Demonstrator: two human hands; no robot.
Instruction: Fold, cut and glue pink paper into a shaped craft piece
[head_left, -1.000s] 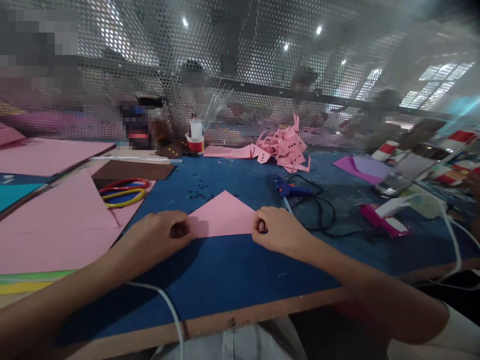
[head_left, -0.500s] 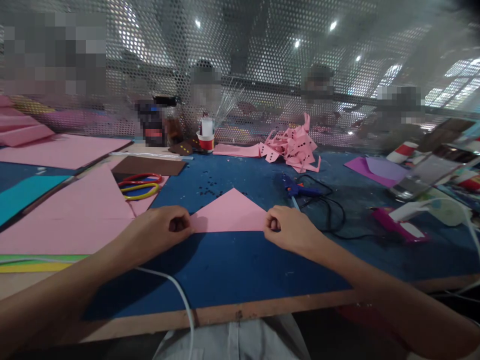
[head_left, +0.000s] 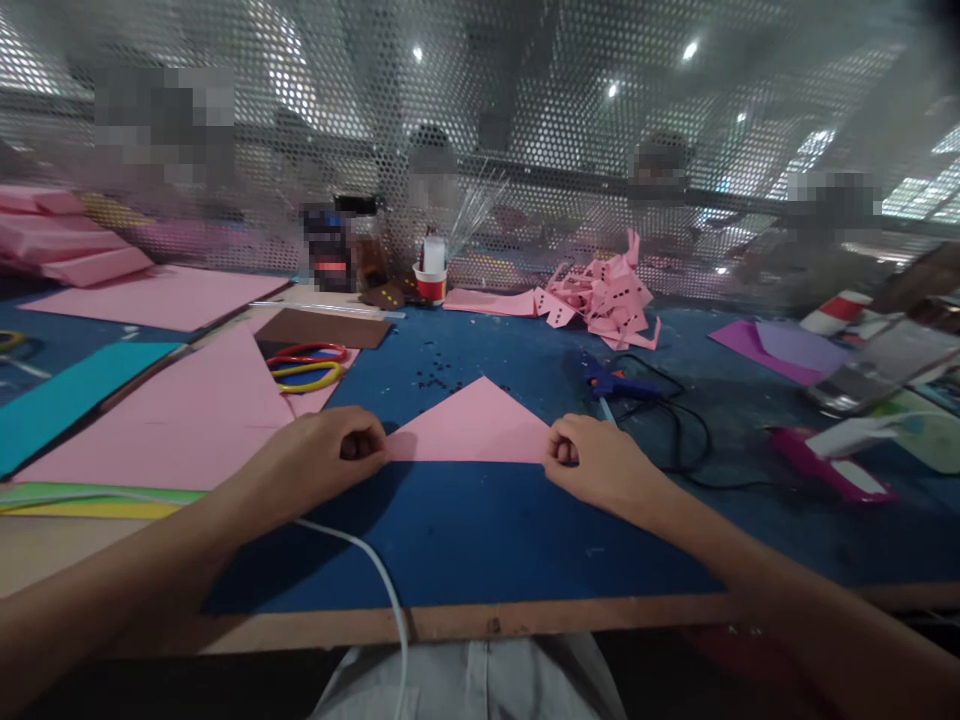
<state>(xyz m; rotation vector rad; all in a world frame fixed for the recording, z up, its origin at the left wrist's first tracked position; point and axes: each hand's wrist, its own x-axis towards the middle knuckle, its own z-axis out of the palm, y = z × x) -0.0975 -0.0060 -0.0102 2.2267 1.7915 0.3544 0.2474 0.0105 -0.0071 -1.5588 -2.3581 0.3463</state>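
Note:
A pink paper triangle (head_left: 471, 428) lies flat on the blue table top (head_left: 465, 540), its long folded edge toward me. My left hand (head_left: 319, 462) is curled in a pinch on the triangle's left corner. My right hand (head_left: 596, 465) is curled the same way on its right corner. Both hands rest on the table and hold the paper down along the crease.
Large pink sheets (head_left: 180, 410), a teal sheet (head_left: 67, 395) and red and yellow scissors (head_left: 307, 368) lie to the left. A blue glue gun (head_left: 611, 383) with black cord is right of the triangle. Pink punched scraps (head_left: 600, 295), a small cup (head_left: 432, 280) and a perforated screen stand behind.
Both hands stay pinched on the triangle's corners. The view has shifted a little, so the table contents appear slightly further right.

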